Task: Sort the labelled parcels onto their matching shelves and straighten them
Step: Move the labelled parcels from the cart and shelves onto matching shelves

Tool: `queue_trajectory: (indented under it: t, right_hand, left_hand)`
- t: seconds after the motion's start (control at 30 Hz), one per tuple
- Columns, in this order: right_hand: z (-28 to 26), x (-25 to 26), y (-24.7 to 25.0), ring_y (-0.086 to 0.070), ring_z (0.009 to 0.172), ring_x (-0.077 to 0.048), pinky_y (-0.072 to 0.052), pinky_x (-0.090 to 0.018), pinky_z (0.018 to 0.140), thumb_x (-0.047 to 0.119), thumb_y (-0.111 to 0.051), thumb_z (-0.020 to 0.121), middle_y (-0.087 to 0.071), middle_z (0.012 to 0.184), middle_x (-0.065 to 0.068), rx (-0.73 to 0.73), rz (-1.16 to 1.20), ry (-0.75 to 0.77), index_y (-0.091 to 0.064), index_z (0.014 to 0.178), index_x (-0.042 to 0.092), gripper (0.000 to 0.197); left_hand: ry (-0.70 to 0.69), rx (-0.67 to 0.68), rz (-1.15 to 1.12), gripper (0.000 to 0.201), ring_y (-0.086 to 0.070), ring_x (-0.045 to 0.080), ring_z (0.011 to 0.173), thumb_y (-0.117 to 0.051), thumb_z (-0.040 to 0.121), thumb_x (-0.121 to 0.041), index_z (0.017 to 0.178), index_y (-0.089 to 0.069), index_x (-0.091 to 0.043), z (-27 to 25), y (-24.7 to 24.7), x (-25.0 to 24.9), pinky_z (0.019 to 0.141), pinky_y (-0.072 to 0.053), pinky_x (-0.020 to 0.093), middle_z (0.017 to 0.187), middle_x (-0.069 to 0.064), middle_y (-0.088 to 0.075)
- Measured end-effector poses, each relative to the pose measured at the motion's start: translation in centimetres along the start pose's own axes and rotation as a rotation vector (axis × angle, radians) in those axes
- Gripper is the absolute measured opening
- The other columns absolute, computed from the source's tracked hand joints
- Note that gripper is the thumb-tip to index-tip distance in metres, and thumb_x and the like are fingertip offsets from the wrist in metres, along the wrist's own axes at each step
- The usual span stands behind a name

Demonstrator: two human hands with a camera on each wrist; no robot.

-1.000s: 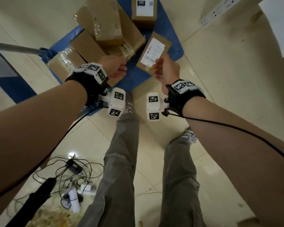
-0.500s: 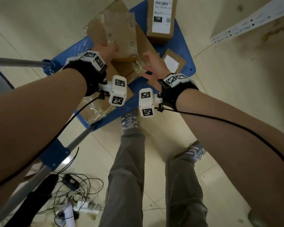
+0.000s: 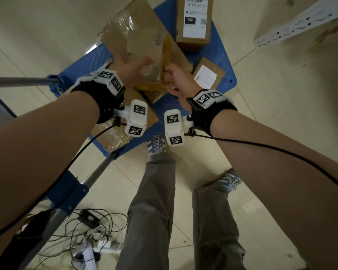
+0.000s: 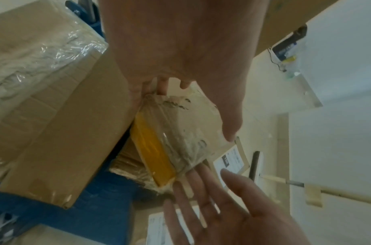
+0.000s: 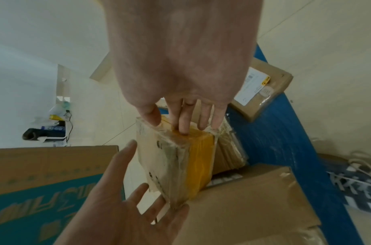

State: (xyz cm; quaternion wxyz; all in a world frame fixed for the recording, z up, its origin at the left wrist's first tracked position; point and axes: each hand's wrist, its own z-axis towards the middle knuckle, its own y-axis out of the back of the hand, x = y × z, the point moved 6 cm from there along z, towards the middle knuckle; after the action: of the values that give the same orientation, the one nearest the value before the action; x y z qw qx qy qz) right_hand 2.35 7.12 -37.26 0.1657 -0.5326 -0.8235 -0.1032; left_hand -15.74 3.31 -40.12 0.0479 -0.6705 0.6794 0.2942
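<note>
The small parcel (image 4: 180, 140), wrapped in clear film with a yellow tape band, sits between the two hands above the blue cart deck (image 3: 219, 45), wedged among bigger cartons. Its long axis runs from hand to hand, so each hand meets one end. The left hand (image 3: 133, 69) has its fingers (image 5: 128, 179) spread and fairly straight against the near-left end, cupping rather than clamping. The right hand (image 3: 176, 78) is at the opposite end, its fingers (image 5: 184, 121) straight and a little apart, tips pressing the yellow-taped face. Both hands are at the parcel, neither nearer. Judging by this, the lift depends on squeezing inward along that axis. A large carton (image 3: 133, 34) leans just beside it on the left; a labelled box (image 3: 193, 22) stands farther off on the cart.
</note>
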Motion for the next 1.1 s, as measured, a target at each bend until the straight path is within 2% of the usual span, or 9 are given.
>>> queue_trajectory:
  t: [0.07,0.13,0.23,0.37,0.5,0.67,0.73,0.87,1.1]
  right_hand:
    - [-1.3,-0.4,0.6,-0.060,0.092,-0.015,-0.043,-0.025,0.077,0.029,-0.052,0.101,-0.065,0.102,-0.002,0.027,-0.004,-0.002,-0.063,0.106,0.013,0.020]
    - [-2.7,-0.7,1.3,-0.055,0.119,-0.020,-0.043,-0.033,0.091,0.035,-0.057,0.097,-0.060,0.133,-0.004,0.045,-0.002,0.012,-0.061,0.131,0.015,0.039]
    - [-4.6,-1.1,3.2,-0.054,0.122,-0.022,-0.046,-0.041,0.100,0.031,-0.054,0.098,-0.060,0.132,-0.003,0.023,0.043,0.031,-0.062,0.125,0.016,0.032]
    - [-7.3,-2.3,8.3,-0.059,0.087,-0.027,-0.054,-0.041,0.086,0.015,-0.047,0.102,-0.057,0.088,-0.010,-0.095,0.248,0.062,-0.056,0.093,0.012,0.012]
    - [-10.1,-4.8,12.8,-0.062,0.089,-0.021,-0.058,-0.038,0.084,0.031,-0.055,0.099,-0.060,0.098,-0.007,-0.146,0.357,0.016,-0.060,0.115,0.013,0.024]
    - [-13.1,-8.5,17.0,-0.061,0.105,-0.026,-0.051,-0.047,0.103,0.050,-0.054,0.098,-0.064,0.109,-0.008,-0.030,0.554,-0.013,-0.059,0.103,0.027,0.024]
    - [-14.0,-10.0,18.7,-0.062,0.104,-0.025,-0.052,-0.048,0.101,0.053,-0.055,0.096,-0.064,0.106,-0.006,0.002,0.652,0.016,-0.061,0.109,0.027,0.029]
    - [-15.4,-12.3,21.9,-0.065,0.101,-0.022,-0.056,-0.042,0.089,0.054,-0.054,0.097,-0.070,0.096,0.001,0.001,0.750,0.056,-0.063,0.100,0.032,0.024]
    - [-17.6,-15.5,27.6,-0.067,0.105,-0.027,-0.053,-0.049,0.100,0.047,-0.057,0.097,-0.076,0.089,-0.001,-0.099,0.821,0.145,-0.065,0.106,0.024,0.026]
  left_hand:
    - [0.040,0.017,-0.013,0.126,-0.057,0.023,0.123,-0.076,0.037,-0.086,0.143,-0.045,-0.026,-1.8,-0.7,0.3,0.100,-0.050,0.039,0.141,0.004,-0.054]
    - [0.094,0.035,0.020,0.144,-0.046,0.028,0.134,-0.079,0.039,-0.083,0.156,-0.018,-0.025,-4.6,-1.7,0.0,0.107,-0.044,0.044,0.155,0.006,-0.038]
    - [0.136,0.031,0.031,0.122,-0.042,0.029,0.137,-0.080,0.066,-0.061,0.157,-0.012,-0.018,-6.8,-3.7,-0.6,0.102,-0.042,0.035,0.158,0.008,-0.031]
    - [0.184,0.225,-0.083,0.104,-0.065,0.023,0.099,-0.077,0.055,-0.064,0.144,-0.045,-0.020,-9.7,-7.1,-1.8,0.072,-0.053,0.033,0.136,0.013,-0.059]
    - [0.210,0.379,-0.305,0.072,-0.062,0.027,0.111,-0.071,0.075,-0.056,0.135,-0.049,-0.023,-13.2,-11.1,-2.7,0.080,-0.054,0.039,0.127,0.009,-0.062]
    - [0.282,0.637,-0.455,0.074,-0.057,0.030,0.124,-0.059,0.077,-0.064,0.139,-0.050,-0.023,-16.8,-17.2,-3.6,0.090,-0.051,0.040,0.136,0.009,-0.061]
    - [0.308,0.716,-0.479,0.076,-0.051,0.030,0.131,-0.055,0.075,-0.067,0.137,-0.055,-0.024,-18.3,-19.8,-3.6,0.105,-0.041,0.039,0.141,0.011,-0.057]
    - [0.342,0.786,-0.486,0.076,-0.041,0.029,0.137,-0.042,0.077,-0.075,0.137,-0.057,-0.030,-20.1,-24.0,-2.9,0.112,-0.028,0.038,0.141,0.007,-0.057]
    - [0.381,0.803,-0.383,0.067,-0.050,0.029,0.118,-0.043,0.073,-0.075,0.119,-0.066,-0.031,-22.1,-28.4,-2.6,0.089,-0.040,0.041,0.135,0.008,-0.061]
